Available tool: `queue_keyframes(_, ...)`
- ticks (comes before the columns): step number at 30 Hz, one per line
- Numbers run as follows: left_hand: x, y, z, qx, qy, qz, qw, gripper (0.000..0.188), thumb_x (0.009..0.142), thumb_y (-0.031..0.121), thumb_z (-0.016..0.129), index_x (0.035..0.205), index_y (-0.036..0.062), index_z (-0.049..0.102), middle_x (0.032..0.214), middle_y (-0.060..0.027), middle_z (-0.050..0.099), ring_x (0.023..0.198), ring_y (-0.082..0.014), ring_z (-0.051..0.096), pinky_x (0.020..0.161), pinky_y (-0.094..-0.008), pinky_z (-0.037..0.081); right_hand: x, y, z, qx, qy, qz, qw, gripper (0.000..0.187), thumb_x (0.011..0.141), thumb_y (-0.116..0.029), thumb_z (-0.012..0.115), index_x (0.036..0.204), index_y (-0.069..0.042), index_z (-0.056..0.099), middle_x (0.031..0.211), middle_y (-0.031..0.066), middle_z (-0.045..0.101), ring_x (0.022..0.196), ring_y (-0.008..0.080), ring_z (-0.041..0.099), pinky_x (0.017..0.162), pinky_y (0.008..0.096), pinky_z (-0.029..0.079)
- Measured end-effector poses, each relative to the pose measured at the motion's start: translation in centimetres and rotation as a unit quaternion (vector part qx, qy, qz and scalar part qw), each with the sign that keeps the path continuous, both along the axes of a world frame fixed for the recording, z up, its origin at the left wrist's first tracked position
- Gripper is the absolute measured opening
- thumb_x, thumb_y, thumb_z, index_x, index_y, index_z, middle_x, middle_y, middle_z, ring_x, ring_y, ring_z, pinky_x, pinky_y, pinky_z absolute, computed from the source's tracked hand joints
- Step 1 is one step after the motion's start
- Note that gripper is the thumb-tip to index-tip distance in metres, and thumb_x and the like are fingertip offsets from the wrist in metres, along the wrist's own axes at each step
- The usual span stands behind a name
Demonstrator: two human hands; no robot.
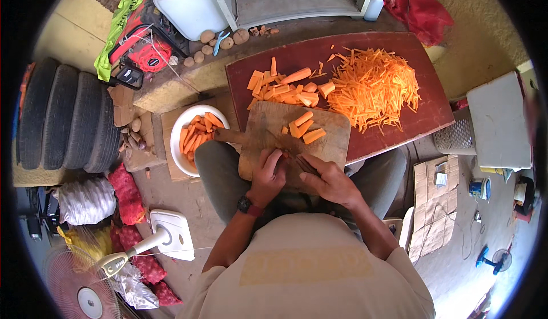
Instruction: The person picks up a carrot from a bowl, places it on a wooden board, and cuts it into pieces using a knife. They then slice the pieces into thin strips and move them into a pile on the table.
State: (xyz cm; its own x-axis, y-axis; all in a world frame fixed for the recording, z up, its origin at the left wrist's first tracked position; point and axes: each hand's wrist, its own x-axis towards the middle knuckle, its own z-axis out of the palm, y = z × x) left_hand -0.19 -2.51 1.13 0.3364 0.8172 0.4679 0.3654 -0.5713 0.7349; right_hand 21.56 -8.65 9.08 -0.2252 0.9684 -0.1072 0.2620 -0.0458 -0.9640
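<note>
A wooden cutting board (pixel 328 119) lies over my lap and the near edge of the red table. My left hand (pixel 268 176) is closed near the board's lower edge, its fingertips pinched together. Beside it, my right hand (pixel 331 182) is closed with fingers pointing left; a dark thin shape shows at its fingertips. What either hand holds is too unclear to name. Across the board lies what looks like a broad dark blade, and a brown wooden handle (pixel 230 137) sticks out past the left edge. Several cut carrot chunks (pixel 302 127) sit just beyond the hands.
On the red table (pixel 388 142) are a large heap of carrot shreds (pixel 374 90) and a pile of carrot pieces (pixel 285 90). A white bowl (pixel 176 147) of carrots stands left of my knee. Tyres (pixel 74 116), a fan (pixel 88 302) and flattened cardboard (pixel 434 199) lie around.
</note>
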Motion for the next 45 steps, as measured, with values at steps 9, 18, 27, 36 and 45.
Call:
queue_keyframes(9,-0.7,-0.3,-2.4,0.018,-0.02,0.01,1.0,0.037,0.091,-0.013,0.073,0.127,-0.0026,0.067,0.119,-0.0196,0.072,0.105,-0.0388,0.074,0.091,-0.0427,0.061,1.7,-3.4,3.8,-0.078,-0.004,0.0,0.997,0.038,0.11,-0.019,0.068,0.139,0.004,0.059,0.097,0.0268,0.069,0.085,0.0417,0.068,0.079,0.0462,0.055)
queue_keyframes(18,-0.4,-0.3,-1.6,0.049,-0.005,0.028,0.998,0.034,0.092,-0.014,0.074,0.125,-0.004,0.071,0.117,-0.0198,0.073,0.103,-0.0373,0.076,0.089,-0.0418,0.063,1.8,-3.7,5.6,-0.074,-0.013,0.009,0.997,0.03,0.111,-0.016,0.066,0.133,0.003,0.059,0.094,0.0255,0.065,0.079,0.0405,0.06,0.076,0.0449,0.054)
queue_keyframes(27,-0.4,-0.4,-1.5,0.056,-0.003,0.036,0.998,0.037,0.09,-0.013,0.078,0.125,-0.0023,0.071,0.116,-0.0204,0.073,0.101,-0.0384,0.076,0.086,-0.0418,0.064,-0.1,-2.8,3.0,-0.037,-0.065,0.004,0.997,0.036,0.11,-0.015,0.065,0.14,0.004,0.057,0.103,0.0327,0.071,0.095,0.0516,0.072,0.081,0.0517,0.057)
queue_keyframes(36,-0.4,-0.3,-2.1,0.035,-0.04,0.032,0.998,0.042,0.091,-0.014,0.077,0.129,-0.0012,0.068,0.118,-0.0207,0.073,0.1,-0.0387,0.076,0.085,-0.0428,0.064,-0.2,-1.2,2.4,-0.038,-0.102,0.014,0.994,0.037,0.109,-0.016,0.065,0.139,0.004,0.057,0.098,0.0347,0.071,0.095,0.0545,0.071,0.079,0.0554,0.055)
queue_keyframes(45,-0.7,-0.3,-3.1,0.008,-0.055,0.028,0.998,0.035,0.093,-0.012,0.075,0.126,-0.0025,0.068,0.118,-0.0204,0.073,0.097,-0.0384,0.077,0.082,-0.0416,0.064,0.0,-2.6,5.5,-0.015,-0.024,-0.005,1.0,0.03,0.111,-0.016,0.065,0.133,0.004,0.058,0.1,0.027,0.071,0.09,0.0472,0.071,0.081,0.0468,0.056)
